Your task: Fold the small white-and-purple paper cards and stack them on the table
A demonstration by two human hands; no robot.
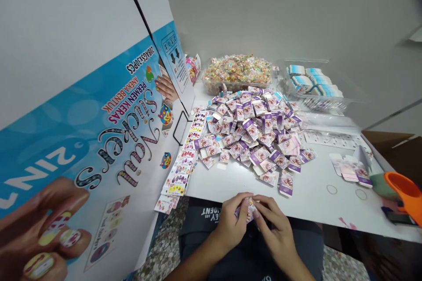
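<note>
Close to my body, just off the table's front edge, both hands are closed on one small printed box (249, 210). My left hand (233, 219) grips its left side, thumb on the near face. My right hand (273, 219) pinches the right side between thumb and fingers. The fingers hide much of the box. Beyond them on the white table lies a large heap of small purple and white boxes (250, 131). Strips of nail stickers (184, 162) are stacked along the table's left side.
A big Nail Stickers carton (99, 109) stands at left. Behind the heap are a clear tub of wrapped candies (237, 70) and a clear tray (349, 92) with blue-white card stacks. Flattened boxes (351, 169), rubber bands (332, 189) and an orange holder (404, 193) lie at right.
</note>
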